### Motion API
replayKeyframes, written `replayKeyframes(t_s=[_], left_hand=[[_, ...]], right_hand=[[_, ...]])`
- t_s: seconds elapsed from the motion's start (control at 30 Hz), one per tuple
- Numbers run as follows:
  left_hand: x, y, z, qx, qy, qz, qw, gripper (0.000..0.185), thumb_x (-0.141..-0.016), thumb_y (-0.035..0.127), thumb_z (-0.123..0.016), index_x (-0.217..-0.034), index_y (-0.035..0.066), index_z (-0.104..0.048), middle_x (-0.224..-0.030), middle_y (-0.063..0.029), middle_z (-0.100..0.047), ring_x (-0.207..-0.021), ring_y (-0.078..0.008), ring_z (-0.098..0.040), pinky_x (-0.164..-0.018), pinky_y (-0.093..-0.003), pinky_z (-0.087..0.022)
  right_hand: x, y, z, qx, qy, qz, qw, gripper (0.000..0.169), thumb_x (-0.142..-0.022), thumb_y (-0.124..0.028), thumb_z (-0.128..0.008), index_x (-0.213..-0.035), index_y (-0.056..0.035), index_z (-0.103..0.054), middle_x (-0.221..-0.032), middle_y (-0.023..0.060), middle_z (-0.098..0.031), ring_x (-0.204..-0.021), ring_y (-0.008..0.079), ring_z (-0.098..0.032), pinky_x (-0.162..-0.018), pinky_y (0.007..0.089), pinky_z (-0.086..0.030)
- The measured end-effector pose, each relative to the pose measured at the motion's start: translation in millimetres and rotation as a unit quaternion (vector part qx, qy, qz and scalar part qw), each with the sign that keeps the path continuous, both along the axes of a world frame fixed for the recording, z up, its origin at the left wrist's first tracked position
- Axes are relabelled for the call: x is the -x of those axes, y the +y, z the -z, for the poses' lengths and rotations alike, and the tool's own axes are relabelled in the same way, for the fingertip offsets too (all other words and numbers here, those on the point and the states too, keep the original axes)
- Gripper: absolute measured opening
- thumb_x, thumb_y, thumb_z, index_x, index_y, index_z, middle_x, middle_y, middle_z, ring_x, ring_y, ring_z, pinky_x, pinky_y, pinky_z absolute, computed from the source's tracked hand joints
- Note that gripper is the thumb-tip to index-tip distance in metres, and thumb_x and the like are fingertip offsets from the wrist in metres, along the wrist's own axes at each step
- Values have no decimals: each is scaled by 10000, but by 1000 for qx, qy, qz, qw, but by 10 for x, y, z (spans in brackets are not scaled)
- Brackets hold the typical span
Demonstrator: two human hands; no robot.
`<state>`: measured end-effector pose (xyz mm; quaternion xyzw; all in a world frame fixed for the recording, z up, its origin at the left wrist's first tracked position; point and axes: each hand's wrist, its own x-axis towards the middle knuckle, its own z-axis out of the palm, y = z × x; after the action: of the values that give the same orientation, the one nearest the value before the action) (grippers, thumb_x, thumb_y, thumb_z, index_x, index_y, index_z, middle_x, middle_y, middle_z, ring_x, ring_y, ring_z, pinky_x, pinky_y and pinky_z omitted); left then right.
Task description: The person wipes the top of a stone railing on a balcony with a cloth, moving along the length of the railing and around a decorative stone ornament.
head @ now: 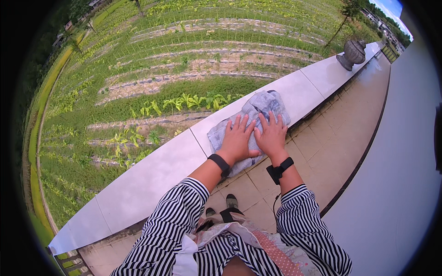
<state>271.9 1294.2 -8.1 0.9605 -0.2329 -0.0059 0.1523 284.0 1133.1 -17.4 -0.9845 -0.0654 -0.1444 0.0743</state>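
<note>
A damp-looking grey cloth lies bunched on the white tiled top of a parapet wall. My left hand presses flat on its near left part, fingers spread. Beside it my right hand rests palm down on the cloth, with the fingers pointing away from me. The two hands almost touch at the index fingers. One edge of the cloth hangs over the inner side of the wall. Dark bands circle both wrists, and the right one carries a small black device.
A dark urn-shaped ornament stands farther along the wall top. Beyond the wall's outer edge lies a planted field. A tiled walkway runs along the inner side, bounded by a pale wall on the right. My shoes are on the tiles.
</note>
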Motion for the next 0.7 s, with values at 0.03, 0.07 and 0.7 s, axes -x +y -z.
replayKeyframes(t_s=[0.03,0.07,0.7], left_hand=[[100,77,12,3,3,3,1000,1129,-651,682,-756,-1541,130,-335,-1595,-194,-278,-1497,-385,-198,-1186,-573,-155],[219,174,27,9,11,2,1000,1115,-644,614,-792,-1537,127,-336,-1594,-194,-279,-1495,-383,-203,-1188,-570,-153],[1881,1696,457,14,-16,-260,965,1067,-591,308,-863,-1503,75,-360,-1587,-203,-281,-1490,-387,-208,-1186,-555,-145]], right_hand=[[102,70,36,-1,4,-1,1000,579,-866,-393,-629,-1404,-194,-546,-1474,164,-462,-1331,474,-402,-997,627,-364],[212,172,84,-3,7,-2,1000,579,-866,-392,-630,-1403,-191,-546,-1474,165,-461,-1331,475,-402,-994,626,-365],[929,1903,449,-75,93,-329,937,666,-872,-440,-623,-1437,-110,-501,-1520,220,-382,-1384,498,-313,-1037,571,-324]])
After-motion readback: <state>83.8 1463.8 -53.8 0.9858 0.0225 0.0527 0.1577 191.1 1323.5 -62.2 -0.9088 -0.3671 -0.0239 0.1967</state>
